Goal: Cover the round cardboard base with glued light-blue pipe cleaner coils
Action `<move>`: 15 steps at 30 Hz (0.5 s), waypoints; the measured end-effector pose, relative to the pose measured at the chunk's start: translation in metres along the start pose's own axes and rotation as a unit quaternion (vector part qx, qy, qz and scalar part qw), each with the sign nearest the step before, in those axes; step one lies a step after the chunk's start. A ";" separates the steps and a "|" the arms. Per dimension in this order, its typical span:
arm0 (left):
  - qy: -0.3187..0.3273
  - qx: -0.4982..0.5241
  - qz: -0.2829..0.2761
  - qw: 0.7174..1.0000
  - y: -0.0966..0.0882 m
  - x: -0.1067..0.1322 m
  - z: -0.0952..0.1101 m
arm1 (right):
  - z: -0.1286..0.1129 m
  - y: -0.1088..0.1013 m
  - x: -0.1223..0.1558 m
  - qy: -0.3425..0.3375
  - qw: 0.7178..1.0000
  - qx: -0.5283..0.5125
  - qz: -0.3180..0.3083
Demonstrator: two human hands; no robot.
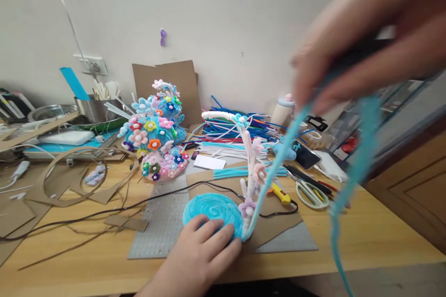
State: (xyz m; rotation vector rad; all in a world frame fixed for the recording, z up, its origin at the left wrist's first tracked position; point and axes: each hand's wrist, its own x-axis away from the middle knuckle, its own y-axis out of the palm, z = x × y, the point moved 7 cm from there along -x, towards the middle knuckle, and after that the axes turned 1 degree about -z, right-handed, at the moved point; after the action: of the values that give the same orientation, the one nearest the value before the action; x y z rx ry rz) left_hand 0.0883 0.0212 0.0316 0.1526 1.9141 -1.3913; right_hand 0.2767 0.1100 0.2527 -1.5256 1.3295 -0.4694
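Note:
My left hand [205,255] lies over the near edge of a round turquoise disc [212,209] coiled from fuzzy pipe cleaner, its fingers stretched across it. At the upper right, smeared by motion, my right hand [362,41] is closed on a turquoise pipe cleaner [272,181]. One stretch of it runs taut from the disc's right edge up to these fingers, and its loose end hangs down at the right. Beside the disc stands a white pipe cleaner stem [249,158], bent over at the top, with pink, purple and blue flowers on it.
A flower-covered pipe cleaner piece [153,134] stands at the back left. Behind the stem lie bundles of coloured pipe cleaners [233,125]. Scissors [311,195] and a yellow-handled tool [280,193] lie to the right. A black cable [139,202] crosses the table; cardboard scraps [83,176] cover the left.

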 end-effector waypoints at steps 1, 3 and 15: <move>0.001 -0.004 0.003 1.000 -0.001 -0.001 0.000 | -0.031 0.009 -0.035 -0.045 0.981 0.139 -0.130; 0.003 -0.011 0.012 1.000 -0.002 -0.002 0.001 | -0.087 0.015 -0.084 -0.185 0.932 0.259 -0.175; 0.011 -0.024 0.074 0.997 0.004 0.003 0.004 | -0.107 0.128 -0.130 -0.148 0.933 0.103 -0.312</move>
State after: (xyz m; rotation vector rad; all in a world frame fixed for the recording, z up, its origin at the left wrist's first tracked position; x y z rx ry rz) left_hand 0.0900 0.0184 0.0261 0.2810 1.9115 -1.2492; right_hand 0.0851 0.1966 0.2279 -1.7430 0.5229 -0.7156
